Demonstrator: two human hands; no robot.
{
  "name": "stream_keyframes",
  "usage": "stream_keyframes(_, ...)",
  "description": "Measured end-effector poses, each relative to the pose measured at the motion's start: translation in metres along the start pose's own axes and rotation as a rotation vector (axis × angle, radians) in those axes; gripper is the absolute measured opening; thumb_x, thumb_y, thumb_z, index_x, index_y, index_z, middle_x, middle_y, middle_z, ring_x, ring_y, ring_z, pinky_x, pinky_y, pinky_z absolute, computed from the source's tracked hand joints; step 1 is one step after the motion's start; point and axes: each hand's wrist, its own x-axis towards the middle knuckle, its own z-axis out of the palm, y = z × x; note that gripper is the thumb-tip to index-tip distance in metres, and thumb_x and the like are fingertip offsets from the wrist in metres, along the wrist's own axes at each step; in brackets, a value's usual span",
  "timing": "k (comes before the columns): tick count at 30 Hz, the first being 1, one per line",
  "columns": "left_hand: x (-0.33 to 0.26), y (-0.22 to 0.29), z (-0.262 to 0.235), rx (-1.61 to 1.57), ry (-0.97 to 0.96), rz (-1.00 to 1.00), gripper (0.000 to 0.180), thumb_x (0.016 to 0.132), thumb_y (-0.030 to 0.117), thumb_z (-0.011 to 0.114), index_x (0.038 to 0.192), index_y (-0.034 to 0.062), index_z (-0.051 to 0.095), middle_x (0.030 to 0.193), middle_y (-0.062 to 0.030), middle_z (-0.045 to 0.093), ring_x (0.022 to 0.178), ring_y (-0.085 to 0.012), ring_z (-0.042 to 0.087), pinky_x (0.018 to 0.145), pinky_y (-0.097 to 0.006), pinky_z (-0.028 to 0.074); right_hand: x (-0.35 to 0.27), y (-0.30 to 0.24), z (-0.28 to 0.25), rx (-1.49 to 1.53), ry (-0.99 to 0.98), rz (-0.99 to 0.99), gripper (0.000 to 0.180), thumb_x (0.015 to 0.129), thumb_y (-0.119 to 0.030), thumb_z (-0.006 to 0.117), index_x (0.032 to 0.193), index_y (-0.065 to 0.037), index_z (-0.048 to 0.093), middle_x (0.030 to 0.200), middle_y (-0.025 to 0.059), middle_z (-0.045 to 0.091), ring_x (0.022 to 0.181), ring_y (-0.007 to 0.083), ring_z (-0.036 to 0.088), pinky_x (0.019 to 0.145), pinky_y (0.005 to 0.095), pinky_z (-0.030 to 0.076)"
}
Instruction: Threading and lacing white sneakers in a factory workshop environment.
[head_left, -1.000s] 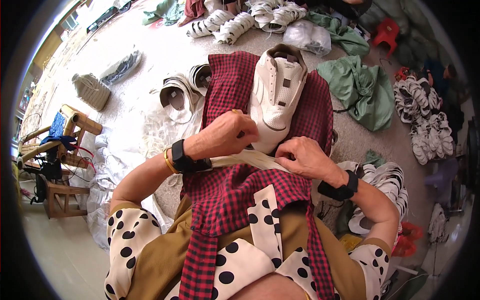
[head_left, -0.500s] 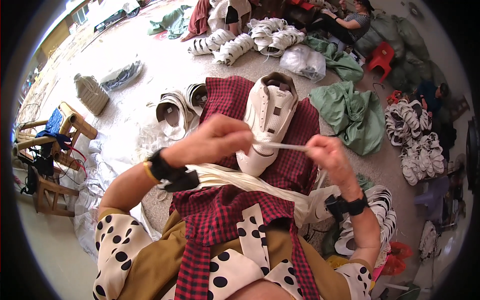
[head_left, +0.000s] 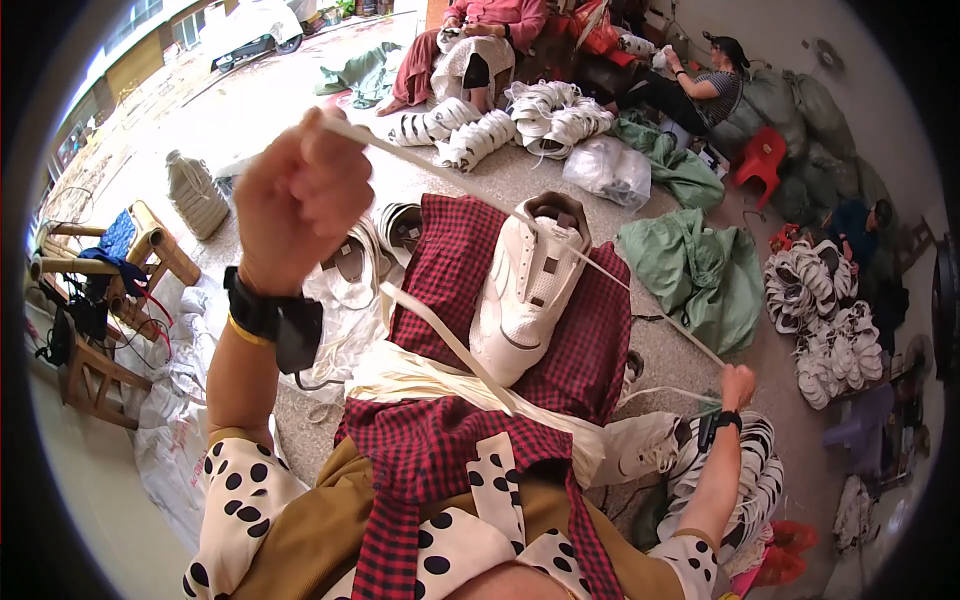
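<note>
A cream sneaker (head_left: 518, 318) rests on the red-and-black checked cloth (head_left: 455, 240) over my lap, its toe toward me. A pale shoelace (head_left: 440, 174) stretches taut in a long slant across the shoe's upper part. My left hand (head_left: 310, 205), raised at the upper left, is closed on one part of the lace. Lower at the right, my right hand (head_left: 738, 388) grips the other part. Whether the lace passes through an eyelet cannot be made out. A bundle of pale laces (head_left: 430, 375) lies across my lap, and a loose strand rises from it toward the left.
Several white shoes (head_left: 755, 480) are stacked beside my right forearm, with more shoe piles (head_left: 555, 115) at the back. A green sack (head_left: 700, 275) lies to the right. Bamboo stools (head_left: 150, 250) stand at the left. Other people (head_left: 700, 90) sit at the back.
My hands have moved far apart from above the shoe, the left up and leftward, the right down and rightward. The lace between them now spans much longer.
</note>
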Motion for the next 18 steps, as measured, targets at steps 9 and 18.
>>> stream_keyframes(9, 0.032, -0.097, 0.054, 0.966, -0.544, -0.241, 0.025, 0.096, 0.021, 0.063, 0.094, -0.0034, 0.070, 0.066, -0.0044, 0.059, 0.057, -0.0065, 0.050, 0.048, -0.027, 0.038, -0.029, -0.101, 0.000, 0.567, -0.393, -0.423, 0.045, 0.086, -0.011, 0.057, 0.129, 0.001, 0.058, 0.130, 0.0185, 0.061, 0.120, 0.0316, 0.061, 0.103, 0.0357, 0.045)
stream_keyframes(18, 0.022, -0.133, 0.041, 1.134, -0.466, -0.390, 0.020, 0.091, 0.016, 0.065, 0.088, -0.0016, 0.073, 0.059, -0.0084, 0.056, 0.052, -0.0094, 0.046, 0.048, -0.032, 0.037, -0.180, -0.292, -0.136, 1.174, -1.325, -0.408, 0.028, 0.105, -0.021, 0.049, 0.126, -0.004, 0.056, 0.095, 0.0020, 0.064, 0.078, 0.0093, 0.062, 0.070, 0.0252, 0.053)
